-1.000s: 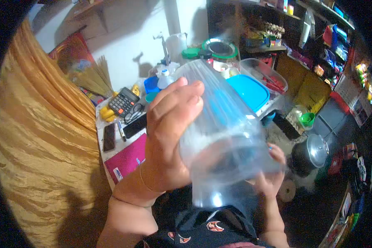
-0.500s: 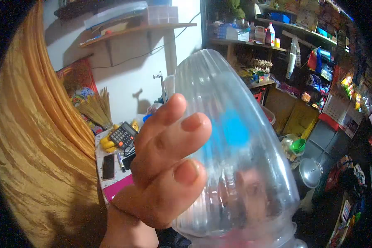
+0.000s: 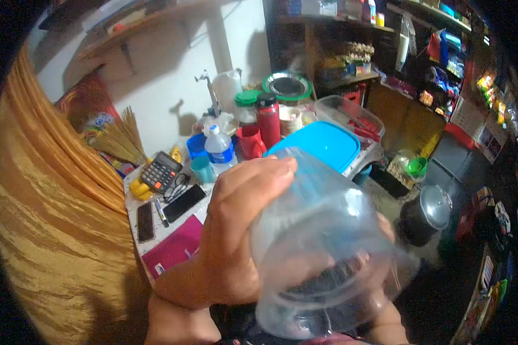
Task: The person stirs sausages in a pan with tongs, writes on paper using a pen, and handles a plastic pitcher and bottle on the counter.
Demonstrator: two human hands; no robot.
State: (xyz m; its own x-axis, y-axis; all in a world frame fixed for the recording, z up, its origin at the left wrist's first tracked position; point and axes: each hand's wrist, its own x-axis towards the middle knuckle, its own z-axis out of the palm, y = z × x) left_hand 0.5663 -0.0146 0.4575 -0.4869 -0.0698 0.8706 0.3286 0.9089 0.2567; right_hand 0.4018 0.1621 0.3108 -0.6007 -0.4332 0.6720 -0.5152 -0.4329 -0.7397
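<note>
A clear, ribbed plastic jar (image 3: 322,230) fills the middle of the head view, tilted with its wide mouth facing down toward me. My left hand (image 3: 230,236) is wrapped round its left side, fingers curled over the upper wall. On the far right side, my right hand (image 3: 387,310) also grips it; its fingers are mostly behind the jar and only partly visible through the plastic. Motion blur softens the jar's rim.
Behind the jar, a table bears a blue lid (image 3: 322,144), a red tumbler (image 3: 268,118), a water bottle (image 3: 219,149), a calculator (image 3: 161,172), phones and a pink folder (image 3: 175,247). A lidded pot (image 3: 434,207) stands on the right; a gold curtain (image 3: 69,230) hangs left.
The jar has come lower and tipped so its mouth turns toward me. My left hand's fingers have closed further round it. The view has dipped, showing more of the table.
</note>
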